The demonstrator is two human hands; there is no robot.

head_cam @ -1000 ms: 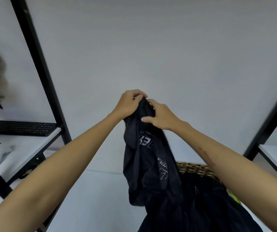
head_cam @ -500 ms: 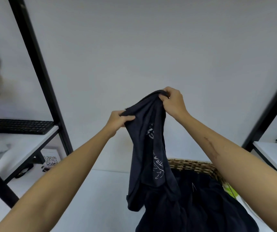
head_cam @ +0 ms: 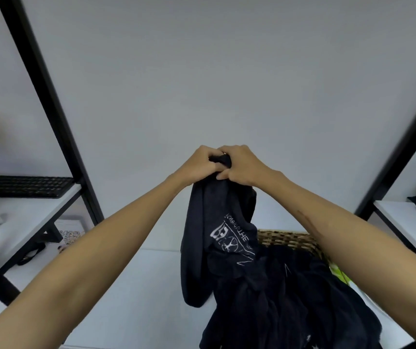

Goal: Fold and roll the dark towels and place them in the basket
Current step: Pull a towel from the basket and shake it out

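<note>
Fingers of the left hand point(head_cam: 203, 163) and right hand point(head_cam: 239, 163) pinch the dark towel point(head_cam: 217, 238) at mid-frame, above the basket point(head_cam: 287, 239); it looks soft, light and floppy, so hold its top corners.

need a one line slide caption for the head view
Left hand and right hand grip the bunched top of a dark printed cloth above a woven wicker basket of dark fabric.

Counted in view
Two hands point(head_cam: 223, 163), one raised dark towel point(head_cam: 209, 238), one basket point(head_cam: 287, 239), one keyboard point(head_cam: 23, 186).
</note>
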